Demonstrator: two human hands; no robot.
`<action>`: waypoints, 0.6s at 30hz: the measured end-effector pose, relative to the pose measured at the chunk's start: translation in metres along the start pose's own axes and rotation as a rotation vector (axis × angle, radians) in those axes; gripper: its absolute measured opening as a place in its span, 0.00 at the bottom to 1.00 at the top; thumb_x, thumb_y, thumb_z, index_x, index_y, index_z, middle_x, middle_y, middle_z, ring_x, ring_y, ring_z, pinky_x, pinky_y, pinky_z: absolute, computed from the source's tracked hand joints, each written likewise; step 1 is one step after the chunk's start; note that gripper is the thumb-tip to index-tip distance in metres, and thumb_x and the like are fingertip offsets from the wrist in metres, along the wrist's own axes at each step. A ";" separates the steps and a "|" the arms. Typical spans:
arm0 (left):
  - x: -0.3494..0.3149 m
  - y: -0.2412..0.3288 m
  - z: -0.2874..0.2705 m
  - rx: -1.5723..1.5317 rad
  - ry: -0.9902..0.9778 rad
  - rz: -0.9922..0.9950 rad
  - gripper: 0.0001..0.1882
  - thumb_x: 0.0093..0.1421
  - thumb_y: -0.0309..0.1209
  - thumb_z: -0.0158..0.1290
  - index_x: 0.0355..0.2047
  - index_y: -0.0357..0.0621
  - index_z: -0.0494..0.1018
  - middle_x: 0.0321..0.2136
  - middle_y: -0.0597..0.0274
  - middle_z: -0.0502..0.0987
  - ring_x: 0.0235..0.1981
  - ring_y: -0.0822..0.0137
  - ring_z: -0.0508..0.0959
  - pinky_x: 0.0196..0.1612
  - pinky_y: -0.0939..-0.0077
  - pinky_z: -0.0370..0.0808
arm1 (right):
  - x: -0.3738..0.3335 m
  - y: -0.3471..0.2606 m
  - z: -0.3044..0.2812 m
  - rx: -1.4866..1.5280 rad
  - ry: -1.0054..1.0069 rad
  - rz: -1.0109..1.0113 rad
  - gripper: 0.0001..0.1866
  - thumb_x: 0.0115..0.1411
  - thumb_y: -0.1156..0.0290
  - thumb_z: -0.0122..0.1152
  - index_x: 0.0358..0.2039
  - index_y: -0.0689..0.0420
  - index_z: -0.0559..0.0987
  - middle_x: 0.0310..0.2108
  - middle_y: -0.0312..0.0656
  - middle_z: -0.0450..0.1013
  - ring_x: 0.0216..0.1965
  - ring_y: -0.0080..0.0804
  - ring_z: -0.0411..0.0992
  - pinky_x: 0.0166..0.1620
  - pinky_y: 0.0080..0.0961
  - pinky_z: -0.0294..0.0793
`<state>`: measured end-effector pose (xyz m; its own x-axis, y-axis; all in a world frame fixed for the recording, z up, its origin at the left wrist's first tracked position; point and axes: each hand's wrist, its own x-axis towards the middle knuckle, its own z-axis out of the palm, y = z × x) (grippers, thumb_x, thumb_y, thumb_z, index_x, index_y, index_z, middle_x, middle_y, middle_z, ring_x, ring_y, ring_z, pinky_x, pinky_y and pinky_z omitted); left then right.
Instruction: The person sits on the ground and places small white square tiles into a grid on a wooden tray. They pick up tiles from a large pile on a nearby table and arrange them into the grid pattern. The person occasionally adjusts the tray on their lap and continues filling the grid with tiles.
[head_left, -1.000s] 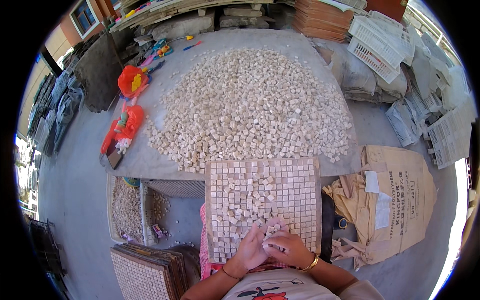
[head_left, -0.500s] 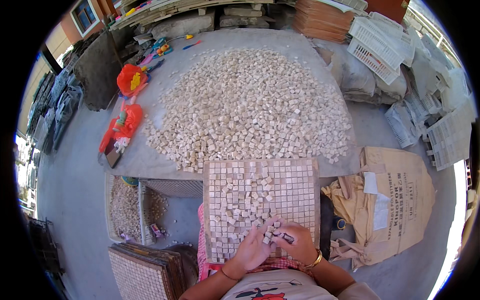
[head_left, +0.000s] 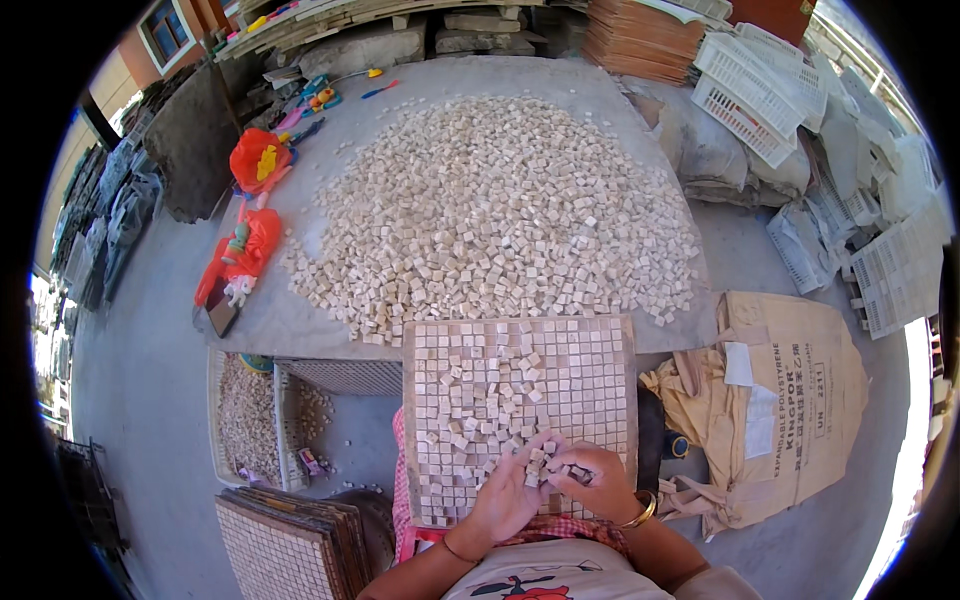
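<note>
My left hand (head_left: pixel 507 500) is cupped near the lower edge of a square grid board (head_left: pixel 632 440), with several small stone cubes (head_left: pixel 537 466) resting in its palm and fingers. Close against it, my right hand (head_left: pixel 603 488) pinches a short row of stone cubes between thumb and fingers. The board leans on the table edge and my lap. Its right columns and lower left cells hold cubes set flat in rows, while loose cubes (head_left: pixel 487 388) lie jumbled over its middle. Beyond the board spreads a large heap of pale stone cubes (head_left: pixel 510 210).
The grey table (head_left: pixel 370 100) bears red bags (head_left: pixel 262 240), a phone (head_left: pixel 222 316) and toys at its left. Below stand a crate of chips (head_left: pixel 217 430) and stacked filled boards (head_left: pixel 275 545). A tan sack (head_left: pixel 800 420) lies right; white crates (head_left: pixel 745 110) are behind.
The fingers of my right hand have shifted slightly, showing more of the cubes in their pinch. The whole view has moved a little; the board and heap look the same.
</note>
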<state>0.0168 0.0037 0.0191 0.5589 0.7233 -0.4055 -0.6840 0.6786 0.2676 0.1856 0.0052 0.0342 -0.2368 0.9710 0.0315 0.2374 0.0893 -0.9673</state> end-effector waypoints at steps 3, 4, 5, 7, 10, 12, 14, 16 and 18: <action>0.000 -0.007 0.004 0.138 0.002 0.012 0.36 0.67 0.53 0.32 0.65 0.39 0.46 0.60 0.58 0.60 0.60 0.64 0.61 0.62 0.65 0.58 | -0.001 0.001 0.021 -0.238 0.069 -0.099 0.09 0.49 0.74 0.66 0.32 0.61 0.79 0.31 0.41 0.75 0.31 0.28 0.73 0.35 0.25 0.72; -0.001 -0.005 0.005 0.099 -0.014 -0.001 0.36 0.66 0.54 0.33 0.65 0.40 0.46 0.60 0.57 0.59 0.60 0.63 0.61 0.62 0.65 0.58 | -0.001 0.002 0.025 -0.301 0.103 -0.120 0.10 0.49 0.74 0.66 0.32 0.61 0.79 0.31 0.41 0.75 0.30 0.29 0.73 0.35 0.26 0.73; -0.002 -0.003 0.005 0.059 -0.030 -0.014 0.37 0.66 0.54 0.33 0.65 0.40 0.47 0.60 0.56 0.59 0.60 0.62 0.61 0.62 0.64 0.57 | -0.001 0.003 0.024 -0.174 0.093 -0.065 0.09 0.50 0.73 0.65 0.33 0.61 0.78 0.31 0.41 0.75 0.31 0.28 0.73 0.34 0.25 0.73; -0.003 0.000 0.000 -0.034 -0.048 -0.006 0.36 0.66 0.53 0.35 0.64 0.40 0.48 0.60 0.55 0.60 0.60 0.60 0.62 0.62 0.63 0.58 | -0.001 0.007 0.018 0.084 0.066 0.043 0.09 0.53 0.71 0.64 0.34 0.60 0.78 0.30 0.42 0.75 0.32 0.28 0.73 0.32 0.23 0.73; -0.002 0.002 -0.013 -0.188 -0.029 0.053 0.33 0.66 0.49 0.37 0.63 0.40 0.51 0.59 0.54 0.61 0.58 0.59 0.64 0.61 0.61 0.61 | -0.007 0.030 -0.006 1.112 -0.036 0.429 0.11 0.58 0.68 0.58 0.37 0.61 0.77 0.32 0.41 0.74 0.30 0.29 0.72 0.30 0.22 0.72; -0.005 0.013 -0.017 -0.278 0.034 0.109 0.30 0.67 0.47 0.38 0.62 0.40 0.54 0.58 0.54 0.62 0.57 0.58 0.66 0.60 0.60 0.62 | -0.005 0.040 -0.014 1.206 -0.082 0.365 0.15 0.62 0.64 0.52 0.42 0.63 0.74 0.38 0.42 0.73 0.36 0.31 0.73 0.35 0.23 0.74; -0.004 0.020 -0.038 -0.464 -0.107 0.203 0.27 0.67 0.44 0.38 0.60 0.38 0.57 0.58 0.50 0.62 0.58 0.56 0.65 0.62 0.58 0.61 | -0.001 0.030 -0.018 1.109 0.048 0.504 0.17 0.63 0.62 0.51 0.43 0.63 0.73 0.40 0.43 0.72 0.40 0.31 0.73 0.39 0.24 0.75; -0.007 0.031 -0.045 -0.542 -0.143 0.278 0.26 0.67 0.42 0.39 0.60 0.38 0.57 0.58 0.50 0.62 0.59 0.56 0.64 0.62 0.58 0.61 | 0.004 0.034 -0.014 1.119 0.010 0.424 0.19 0.64 0.61 0.49 0.47 0.64 0.71 0.43 0.45 0.71 0.48 0.35 0.70 0.51 0.31 0.71; -0.008 0.037 -0.046 -0.481 -0.066 0.308 0.26 0.67 0.41 0.39 0.60 0.37 0.56 0.59 0.49 0.62 0.60 0.55 0.63 0.63 0.57 0.61 | 0.012 0.032 0.000 1.144 0.049 0.394 0.21 0.65 0.60 0.48 0.50 0.64 0.70 0.46 0.46 0.70 0.51 0.37 0.68 0.55 0.34 0.66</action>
<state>-0.0339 0.0171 -0.0080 0.3174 0.8954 -0.3124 -0.9476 0.3118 -0.0691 0.1902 0.0199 0.0034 -0.2936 0.8973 -0.3295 -0.6913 -0.4374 -0.5752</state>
